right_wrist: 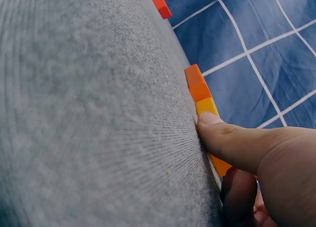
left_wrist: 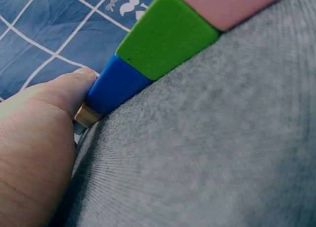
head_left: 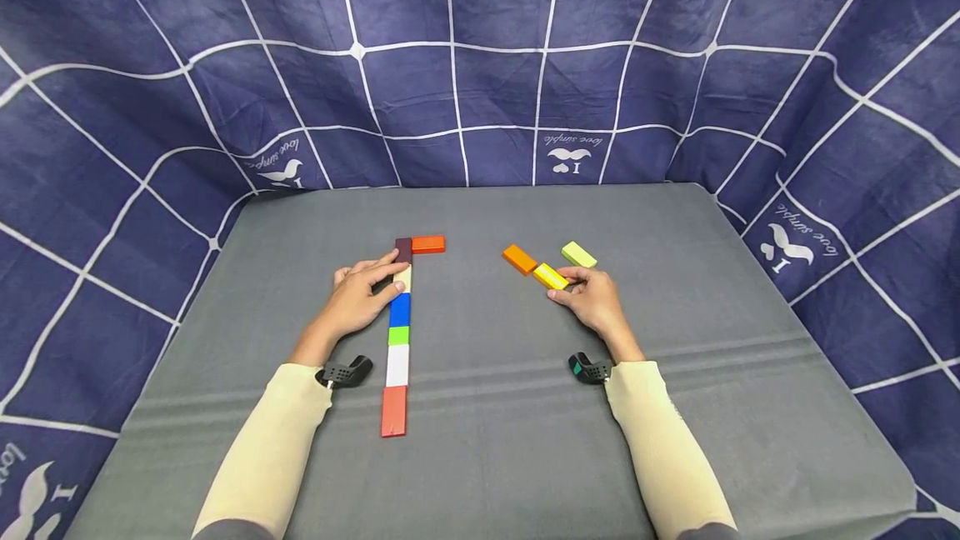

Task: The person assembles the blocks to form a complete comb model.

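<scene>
A straight row of coloured blocks lies on the grey cloth, with a dark brown block at its far end. Toward the near end follow a cream block, a blue block, a green block, a white block and a red block. My left hand touches the row at the brown and cream blocks, its fingers extended over them. Between thumb and fingers, my right hand pinches a yellow block, whose far end meets an orange block.
A red-orange block sticks out rightward from the brown block, forming a corner. Beyond the right hand lies a pale yellow-green block. A blue curtain with white lines surrounds the grey-covered table.
</scene>
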Demonstrator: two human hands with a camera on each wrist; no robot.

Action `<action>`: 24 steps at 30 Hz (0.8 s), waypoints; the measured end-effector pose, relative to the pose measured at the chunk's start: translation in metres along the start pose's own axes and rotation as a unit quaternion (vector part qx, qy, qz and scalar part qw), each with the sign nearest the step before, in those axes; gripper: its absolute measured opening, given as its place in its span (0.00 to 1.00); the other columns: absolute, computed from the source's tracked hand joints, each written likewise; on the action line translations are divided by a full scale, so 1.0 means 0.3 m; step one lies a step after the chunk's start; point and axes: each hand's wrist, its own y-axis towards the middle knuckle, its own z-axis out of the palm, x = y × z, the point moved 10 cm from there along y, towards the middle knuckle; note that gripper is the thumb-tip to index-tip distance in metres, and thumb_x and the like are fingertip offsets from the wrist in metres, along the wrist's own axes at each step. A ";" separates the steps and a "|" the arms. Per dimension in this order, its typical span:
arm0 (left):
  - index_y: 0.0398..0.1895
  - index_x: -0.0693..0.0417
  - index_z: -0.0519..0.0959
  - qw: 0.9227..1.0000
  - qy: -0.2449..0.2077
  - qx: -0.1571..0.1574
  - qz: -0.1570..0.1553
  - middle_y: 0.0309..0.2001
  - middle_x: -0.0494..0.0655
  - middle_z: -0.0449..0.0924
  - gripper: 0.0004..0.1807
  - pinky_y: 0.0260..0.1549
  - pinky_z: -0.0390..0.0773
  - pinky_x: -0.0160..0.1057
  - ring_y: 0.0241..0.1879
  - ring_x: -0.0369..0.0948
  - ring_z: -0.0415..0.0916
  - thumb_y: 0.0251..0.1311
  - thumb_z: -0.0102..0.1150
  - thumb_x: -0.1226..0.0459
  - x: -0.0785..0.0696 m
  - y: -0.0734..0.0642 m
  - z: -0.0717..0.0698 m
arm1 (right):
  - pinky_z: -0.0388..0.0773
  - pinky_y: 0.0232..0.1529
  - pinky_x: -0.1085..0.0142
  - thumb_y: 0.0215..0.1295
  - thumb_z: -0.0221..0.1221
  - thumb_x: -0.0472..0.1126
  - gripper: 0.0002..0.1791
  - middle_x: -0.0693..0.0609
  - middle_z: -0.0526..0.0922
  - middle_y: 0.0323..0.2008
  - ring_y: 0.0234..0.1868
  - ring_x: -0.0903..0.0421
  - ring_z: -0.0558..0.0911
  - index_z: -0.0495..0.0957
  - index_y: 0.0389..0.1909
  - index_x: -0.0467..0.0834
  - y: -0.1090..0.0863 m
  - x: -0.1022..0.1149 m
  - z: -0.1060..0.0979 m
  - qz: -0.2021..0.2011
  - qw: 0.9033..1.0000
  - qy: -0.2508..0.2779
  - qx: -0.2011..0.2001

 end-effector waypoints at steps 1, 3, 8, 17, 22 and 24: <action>0.68 0.34 0.75 1.000 0.000 0.000 -0.001 0.76 0.39 0.63 0.25 0.56 0.51 0.57 0.69 0.50 0.65 0.70 0.57 0.47 0.001 -0.001 0.001 | 0.70 0.22 0.71 0.54 0.75 0.43 0.24 0.45 0.86 0.39 0.21 0.61 0.76 0.85 0.52 0.43 0.000 0.000 0.000 0.000 1.000 -0.002 -0.001; 0.68 0.34 0.75 1.000 0.000 0.000 -0.002 0.76 0.39 0.63 0.25 0.56 0.51 0.57 0.69 0.50 0.65 0.69 0.57 0.47 0.001 -0.002 0.002 | 0.70 0.22 0.71 0.54 0.75 0.43 0.24 0.45 0.86 0.39 0.21 0.62 0.77 0.85 0.52 0.43 0.000 -0.003 0.000 0.001 1.000 -0.004 -0.002; 0.69 0.35 0.75 1.000 0.000 0.001 -0.002 0.76 0.40 0.62 0.25 0.56 0.51 0.58 0.69 0.51 0.65 0.70 0.56 0.47 -0.003 -0.003 0.001 | 0.70 0.22 0.70 0.57 0.73 0.43 0.21 0.45 0.86 0.38 0.21 0.62 0.76 0.84 0.52 0.43 0.002 -0.001 -0.006 0.000 1.000 -0.009 -0.010; 0.69 0.36 0.74 1.000 0.004 0.001 -0.003 0.76 0.41 0.63 0.25 0.55 0.51 0.59 0.68 0.52 0.65 0.71 0.55 0.46 -0.002 -0.002 -0.003 | 0.76 0.20 0.68 0.62 0.69 0.41 0.20 0.43 0.83 0.43 0.18 0.61 0.76 0.82 0.55 0.43 0.005 -0.004 -0.007 0.013 0.999 0.034 -0.014; 0.69 0.36 0.74 1.000 0.004 0.002 -0.003 0.76 0.41 0.62 0.25 0.56 0.51 0.60 0.69 0.52 0.65 0.71 0.55 0.46 0.001 0.002 -0.003 | 0.77 0.20 0.68 0.63 0.68 0.39 0.21 0.41 0.81 0.47 0.19 0.62 0.76 0.81 0.57 0.41 0.002 -0.006 -0.011 0.020 0.998 0.056 -0.022; 0.69 0.36 0.74 1.000 0.004 0.002 -0.002 0.76 0.41 0.63 0.25 0.56 0.51 0.60 0.69 0.52 0.65 0.71 0.55 0.47 -0.001 0.004 -0.004 | 0.77 0.20 0.69 0.64 0.67 0.38 0.21 0.41 0.79 0.48 0.19 0.63 0.75 0.80 0.58 0.40 0.000 -0.007 -0.011 0.023 0.997 0.067 -0.023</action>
